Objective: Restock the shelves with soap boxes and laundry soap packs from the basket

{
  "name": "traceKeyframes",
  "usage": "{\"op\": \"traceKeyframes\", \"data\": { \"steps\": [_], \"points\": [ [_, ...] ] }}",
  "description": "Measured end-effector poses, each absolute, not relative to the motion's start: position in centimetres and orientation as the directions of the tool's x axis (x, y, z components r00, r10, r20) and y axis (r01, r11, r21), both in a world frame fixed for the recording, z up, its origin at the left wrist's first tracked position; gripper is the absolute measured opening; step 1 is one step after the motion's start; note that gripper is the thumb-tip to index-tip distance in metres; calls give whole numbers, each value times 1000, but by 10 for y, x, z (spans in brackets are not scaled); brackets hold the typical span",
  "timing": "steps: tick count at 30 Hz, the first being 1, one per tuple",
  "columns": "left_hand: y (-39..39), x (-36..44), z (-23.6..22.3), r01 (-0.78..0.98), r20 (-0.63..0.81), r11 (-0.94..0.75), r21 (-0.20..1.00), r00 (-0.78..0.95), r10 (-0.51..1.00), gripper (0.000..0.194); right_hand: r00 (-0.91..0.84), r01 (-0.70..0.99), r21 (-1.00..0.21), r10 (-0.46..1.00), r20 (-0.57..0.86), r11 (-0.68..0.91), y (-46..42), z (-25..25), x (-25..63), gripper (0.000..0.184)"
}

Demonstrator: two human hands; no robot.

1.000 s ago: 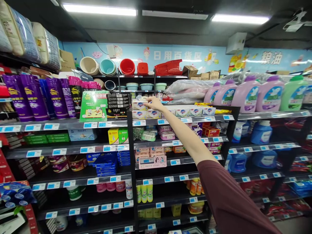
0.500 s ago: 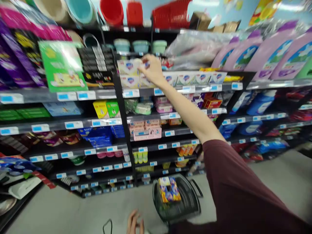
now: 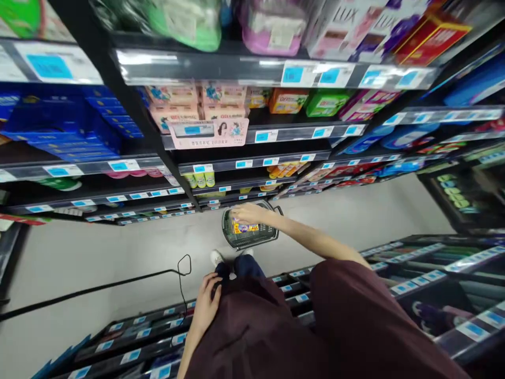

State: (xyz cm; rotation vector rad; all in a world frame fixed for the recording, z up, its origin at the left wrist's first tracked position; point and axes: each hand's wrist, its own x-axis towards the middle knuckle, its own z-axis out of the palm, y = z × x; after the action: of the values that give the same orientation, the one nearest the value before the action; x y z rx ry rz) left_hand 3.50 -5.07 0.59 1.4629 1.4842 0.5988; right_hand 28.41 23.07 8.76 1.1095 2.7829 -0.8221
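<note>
My right hand [image 3: 250, 213] reaches down over a dark green shopping basket [image 3: 246, 243] on the floor. Its fingers point down and left and are blurred. I cannot make out whether anything is in them. Under that hand lies a yellow, blue and orange package [image 3: 246, 228] inside the basket, partly covered. My left hand [image 3: 207, 300] hangs beside my thigh, holding nothing, its fingers loosely bent and apart.
Shelves ahead hold pink boxes [image 3: 177, 113], LUX boxes [image 3: 347, 26], blue boxes [image 3: 67, 126] and yellow-green containers [image 3: 200, 179]. A black cord [image 3: 118, 282] crosses at left. Another shelf unit [image 3: 134, 355] runs close below me. My shoes [image 3: 216, 257] stand near the basket.
My right hand has left the white soap boxes on the upper shelf and come down over the basket. The view has tilted down, showing more of my left hand.
</note>
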Motion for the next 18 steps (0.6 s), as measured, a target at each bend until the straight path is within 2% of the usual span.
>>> {"op": "traceKeyframes", "data": {
  "steps": [2,4,8,11,18],
  "points": [
    [-54,34,-1,515,-312,185,837,172,934,30,-721,693,-429,565,-400,579,220,26,307,30],
    [-55,32,-10,529,-325,189,827,177,929,30,-633,773,-422,623,-460,474,207,-23,325,38],
    [-57,31,-29,560,-350,201,804,172,921,28,-494,856,-411,730,-472,314,194,-87,341,46],
    [-57,35,-38,569,-371,212,795,180,911,28,-392,899,-381,785,-480,216,204,-121,341,60],
    [-61,54,-41,600,-440,275,751,145,886,27,-218,946,-319,833,-508,54,246,-184,322,74]
  ]
}}
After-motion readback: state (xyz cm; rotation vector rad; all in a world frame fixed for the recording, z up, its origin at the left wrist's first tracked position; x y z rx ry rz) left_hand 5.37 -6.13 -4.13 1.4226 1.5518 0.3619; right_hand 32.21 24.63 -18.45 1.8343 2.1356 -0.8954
